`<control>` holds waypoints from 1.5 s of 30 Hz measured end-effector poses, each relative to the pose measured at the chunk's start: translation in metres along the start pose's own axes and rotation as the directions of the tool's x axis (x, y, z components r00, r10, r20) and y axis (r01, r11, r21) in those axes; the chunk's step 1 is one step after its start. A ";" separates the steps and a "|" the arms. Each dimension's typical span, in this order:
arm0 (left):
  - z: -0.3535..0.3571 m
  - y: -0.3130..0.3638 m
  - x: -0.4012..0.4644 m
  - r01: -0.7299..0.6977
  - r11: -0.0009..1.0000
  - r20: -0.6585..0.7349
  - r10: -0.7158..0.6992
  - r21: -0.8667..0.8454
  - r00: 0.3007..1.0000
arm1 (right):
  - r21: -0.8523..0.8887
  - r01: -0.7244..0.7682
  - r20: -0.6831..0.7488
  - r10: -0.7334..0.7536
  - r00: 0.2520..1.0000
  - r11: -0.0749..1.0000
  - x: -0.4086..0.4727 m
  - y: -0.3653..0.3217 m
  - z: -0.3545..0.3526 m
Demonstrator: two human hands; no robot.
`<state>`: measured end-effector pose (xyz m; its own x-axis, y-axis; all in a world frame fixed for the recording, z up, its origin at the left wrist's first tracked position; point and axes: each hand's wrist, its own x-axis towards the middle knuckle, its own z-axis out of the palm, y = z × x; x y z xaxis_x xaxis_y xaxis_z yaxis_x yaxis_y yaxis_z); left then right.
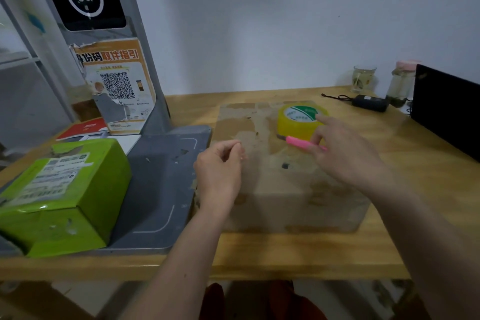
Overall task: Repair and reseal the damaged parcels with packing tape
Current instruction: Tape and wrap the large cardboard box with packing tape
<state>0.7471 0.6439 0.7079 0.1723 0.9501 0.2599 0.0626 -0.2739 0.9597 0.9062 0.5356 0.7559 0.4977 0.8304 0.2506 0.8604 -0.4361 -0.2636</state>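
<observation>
While the right hand (pixel 345 153) grips a pink cutter (pixel 301 143), the left hand (pixel 220 166) hovers loosely curled, holding nothing.

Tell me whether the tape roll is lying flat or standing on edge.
Lying flat: the tape roll rests on the cardboard box, its green-and-white core label facing up.

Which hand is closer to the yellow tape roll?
The right hand: its fingers reach the tape roll by the pink pen. The left hand hovers well left of it, apart.

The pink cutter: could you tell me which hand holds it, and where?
The right hand holds the pink cutter by its rear end; left hand holds nothing.
</observation>
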 end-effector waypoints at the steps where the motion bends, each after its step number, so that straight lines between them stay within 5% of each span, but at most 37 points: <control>1: 0.000 0.001 -0.001 0.000 1.000 -0.006 0.000 0.008 1.000 | -0.016 -0.008 0.039 0.008 0.999 1.000 -0.001 0.001 -0.002; 12: -0.001 0.005 -0.005 0.002 1.000 -0.010 -0.002 -0.005 1.000 | -0.227 0.091 0.204 -0.044 0.978 0.970 0.015 -0.015 -0.009; 23: -0.003 0.003 -0.005 0.007 1.000 -0.027 -0.008 -0.016 1.000 | -0.150 0.110 0.347 -0.052 0.936 0.983 0.022 -0.016 -0.022; 37: -0.002 0.001 -0.005 -0.022 1.000 -0.021 0.023 0.020 1.000 | -0.077 0.084 0.081 -0.078 0.994 0.993 0.039 -0.018 -0.001; 45: 0.001 0.002 0.004 0.074 0.996 -0.039 -0.072 0.055 0.997 | -0.090 0.101 0.290 -0.071 0.954 0.991 0.027 -0.009 -0.006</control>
<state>0.7489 0.6467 0.7109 0.1286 0.9726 0.1939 0.1292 -0.2103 0.9691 0.9124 0.5605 0.7709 0.3825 0.9239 -0.0123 0.9125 -0.3798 -0.1518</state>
